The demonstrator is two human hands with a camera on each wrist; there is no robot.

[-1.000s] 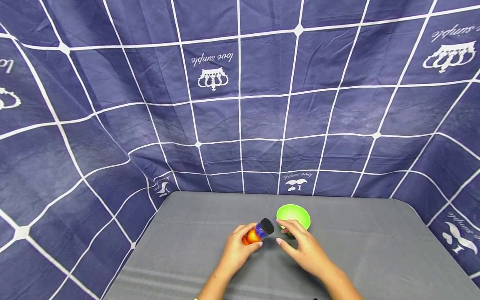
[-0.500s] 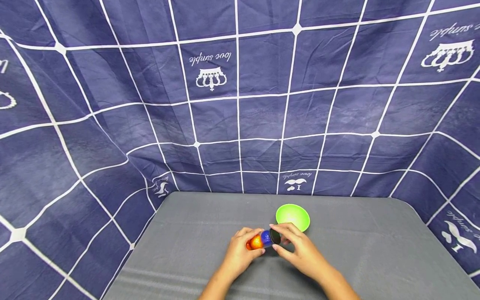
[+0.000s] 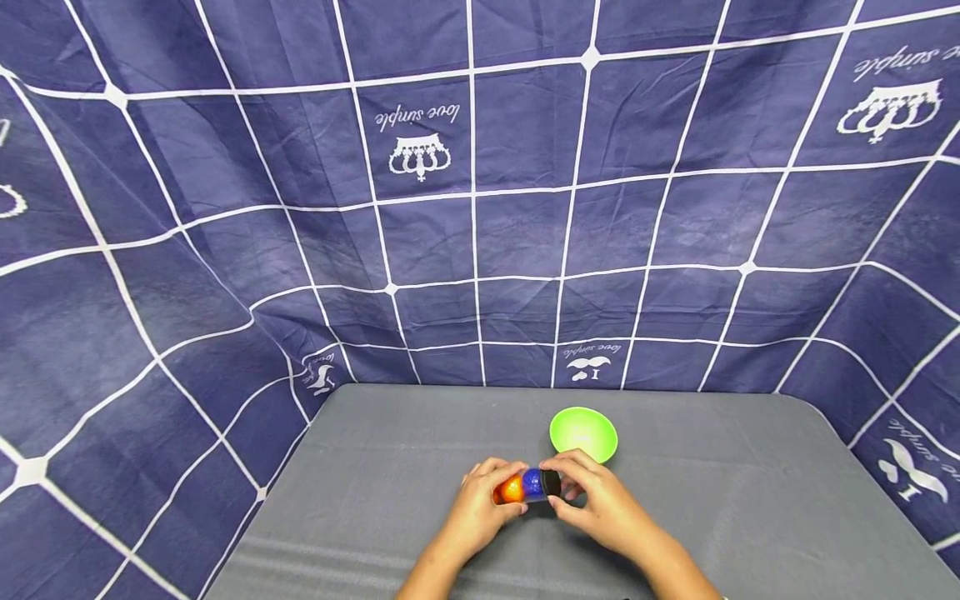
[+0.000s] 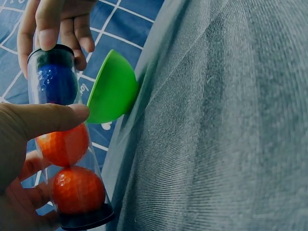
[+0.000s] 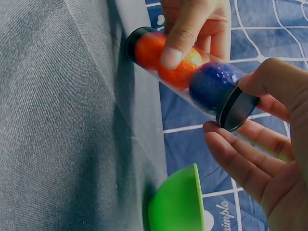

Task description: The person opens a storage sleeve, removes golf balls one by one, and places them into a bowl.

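A clear tube (image 3: 522, 484) with two orange balls (image 4: 79, 190) and one blue ball (image 4: 55, 84) inside lies sideways between my hands. The balls have dimples like golf balls. My left hand (image 3: 478, 502) grips the tube around its orange-ball part, thumb across the front. At the blue end, my right hand (image 3: 600, 503) pinches the black cap (image 5: 237, 109) between thumb and fingers. That cap sits on the tube's end. Another black cap (image 5: 136, 44) closes the opposite end. Just beyond the right hand stands a green bowl (image 3: 583, 433), partly overlapped by the fingers in the head view.
A grey cloth-covered table (image 3: 420, 433) lies under the hands. Blue curtains (image 3: 525, 233) with white grid lines hang behind it and at both sides.
The tube has tipped from slanting up to nearly level and moved slightly right. My right hand has come from apart to the black cap and now holds it.
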